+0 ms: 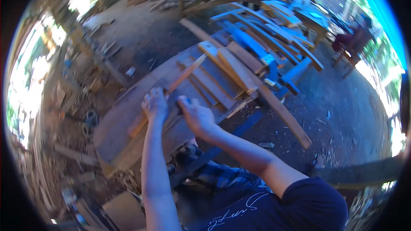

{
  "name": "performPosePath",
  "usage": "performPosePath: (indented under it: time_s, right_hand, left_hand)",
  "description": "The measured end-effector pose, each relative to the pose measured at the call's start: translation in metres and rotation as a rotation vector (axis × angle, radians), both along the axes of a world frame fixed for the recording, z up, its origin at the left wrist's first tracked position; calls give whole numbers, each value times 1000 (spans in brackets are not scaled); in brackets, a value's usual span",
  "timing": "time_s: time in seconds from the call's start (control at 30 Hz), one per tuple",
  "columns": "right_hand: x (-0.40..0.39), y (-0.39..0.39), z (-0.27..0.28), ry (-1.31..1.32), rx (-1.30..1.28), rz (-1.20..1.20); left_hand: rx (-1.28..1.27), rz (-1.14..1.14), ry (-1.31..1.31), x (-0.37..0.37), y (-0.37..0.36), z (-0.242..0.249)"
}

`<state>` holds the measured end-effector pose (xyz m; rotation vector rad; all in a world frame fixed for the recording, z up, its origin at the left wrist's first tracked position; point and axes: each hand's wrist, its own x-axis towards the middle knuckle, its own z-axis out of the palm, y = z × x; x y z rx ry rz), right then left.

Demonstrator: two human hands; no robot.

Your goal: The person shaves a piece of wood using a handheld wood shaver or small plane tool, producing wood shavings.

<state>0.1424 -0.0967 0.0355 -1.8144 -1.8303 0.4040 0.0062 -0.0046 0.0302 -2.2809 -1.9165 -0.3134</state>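
A narrow wooden strip (pixel 187 73) lies slantwise over a wooden work table (pixel 115 117). My left hand (pixel 155 105) rests on this strip near its lower part, with the fingers pointing up and bent over the wood. Just to the right, my right hand (pixel 196 114) is closed, thumb and fingers pressed around something small and dark that I cannot make out. Beyond my hands, several loose wooden pieces (pixel 209 83) lie side by side on the table.
A long board (pixel 284 115) juts past the table's right side. Stacked planks (pixel 274 34) fill a bench at the upper right. A seated person (pixel 353 38) is at the far right. Wood scraps litter the ground at left.
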Motion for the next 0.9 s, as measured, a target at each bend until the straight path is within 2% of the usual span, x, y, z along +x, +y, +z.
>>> performPosePath:
  time_s: [0.07,0.13,0.23,0.33,0.53,0.73,0.9]
  right_hand:
    - [5,-19,-4,-17,-64,45]
    - [7,-23,-9,-46,8,4]
    - [-9,23,-14,-145,105,2]
    - [-14,30,-5,-119,129,19]
    - [8,-27,-8,-122,-16,19]
    - [-14,37,-7,-121,115,27]
    - [10,-14,-14,-53,54,70]
  left_hand:
    - [33,-16,-29,-2,-1,-3]
    - [24,3,-40,-3,-8,-4]
    - [39,-15,-59,-1,-5,-1]
    - [43,17,-40,0,0,4]
    - [32,-1,-109,-1,-4,-6]
    - [65,-18,-74,-3,-2,-2]
    - [43,-6,-110,-3,-2,-8]
